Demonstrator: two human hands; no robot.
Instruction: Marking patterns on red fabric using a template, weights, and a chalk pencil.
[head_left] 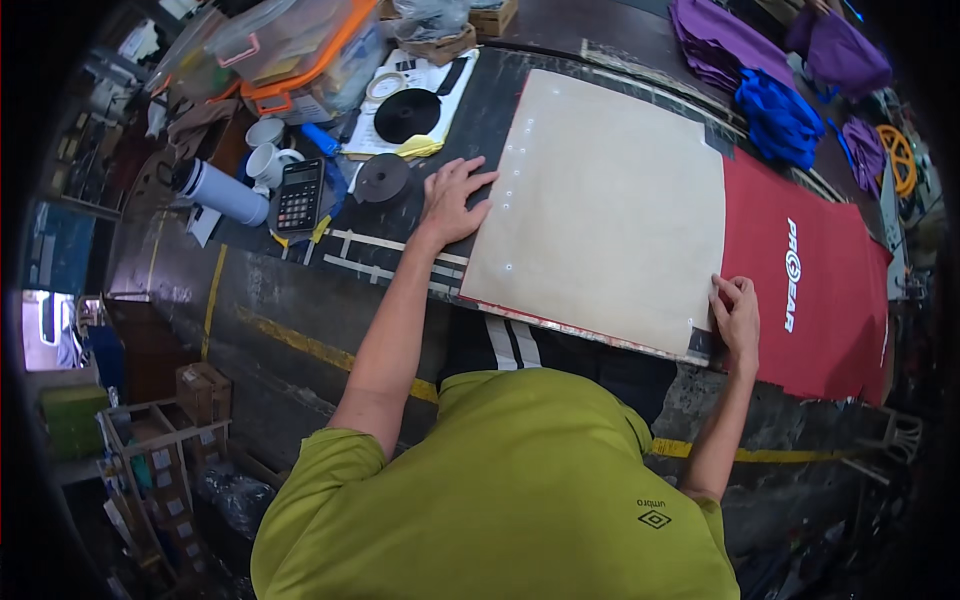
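Note:
A large flat beige board, with small holes along its left side, lies on red cloth that spreads out to the right and bears white print. A thin red strip shows under the board's left and near edges. My left hand rests at the board's left edge, fingers stretched and apart, fingertips touching the edge. At the lower right edge of the board is my right hand; its fingers are bent and pinched together at the board's border, where it meets the cloth.
Left on the dark table are a black tape roll, a calculator, a bottle, mugs and a black disc on papers. Orange-rimmed plastic bins stand behind. Blue cloth and purple cloth lie far right.

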